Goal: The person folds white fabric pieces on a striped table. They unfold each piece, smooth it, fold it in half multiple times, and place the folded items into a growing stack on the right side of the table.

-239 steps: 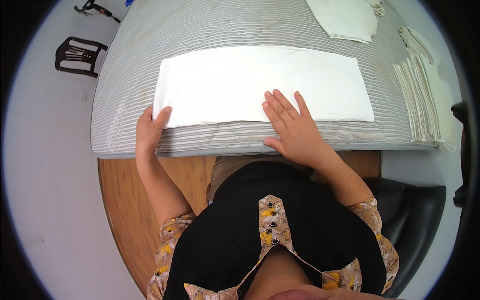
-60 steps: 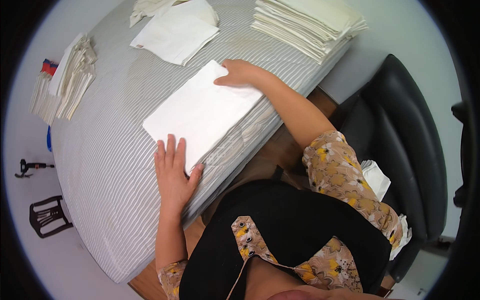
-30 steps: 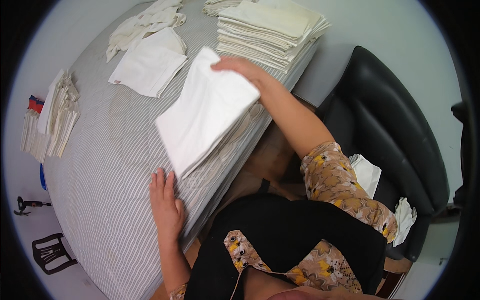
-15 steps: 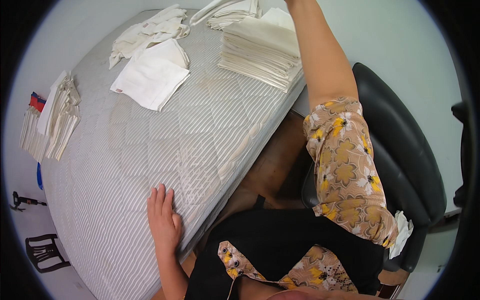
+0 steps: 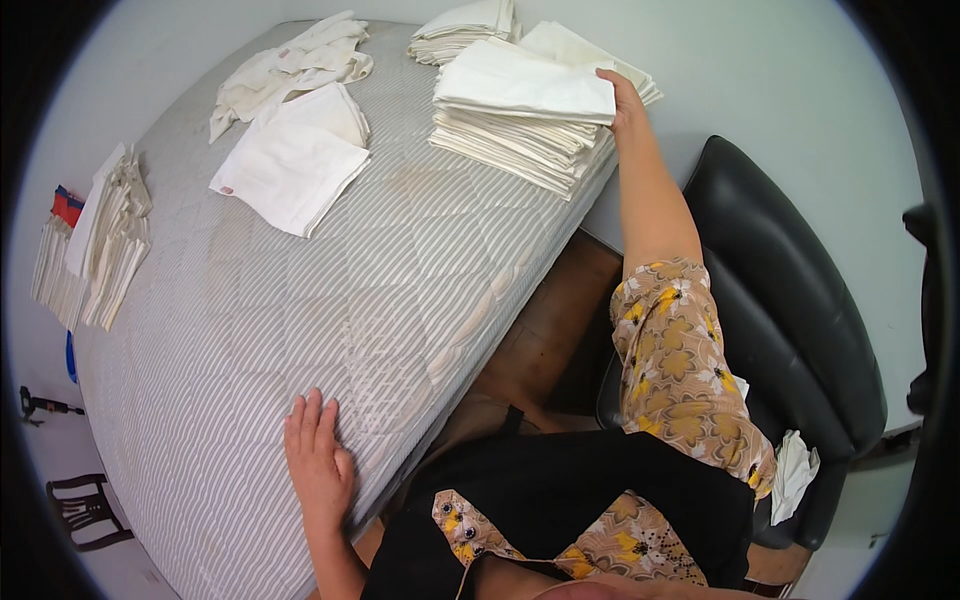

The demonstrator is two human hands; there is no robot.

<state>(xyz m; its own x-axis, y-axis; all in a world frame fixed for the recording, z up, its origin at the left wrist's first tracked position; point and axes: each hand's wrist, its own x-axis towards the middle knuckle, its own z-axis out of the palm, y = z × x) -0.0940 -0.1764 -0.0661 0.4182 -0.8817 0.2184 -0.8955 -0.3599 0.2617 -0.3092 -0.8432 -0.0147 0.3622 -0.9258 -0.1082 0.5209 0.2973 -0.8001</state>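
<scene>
My right hand (image 5: 625,98), at the far right corner of the mattress, grips the right edge of a folded white cloth (image 5: 525,80). That cloth lies on top of a tall stack of folded cream cloths (image 5: 510,150). My left hand (image 5: 320,460) rests flat on the striped mattress (image 5: 230,400) near its front edge, fingers stretched out and holding nothing. Left of the stack lie a flat folded white cloth (image 5: 290,165) and, behind it, a crumpled heap of white cloths (image 5: 290,65).
Another pile of folded cloths (image 5: 462,30) stands behind the tall stack, near the wall. More cloths (image 5: 115,240) stand at the mattress's left edge beside a red and blue item (image 5: 67,205). A black padded chair (image 5: 790,300) is on my right, with a white cloth (image 5: 793,475) on it.
My right hand has come back into view, lower and nearer. A white folded cloth now covers the top of the stack under it. My left hand stays on the mattress.
</scene>
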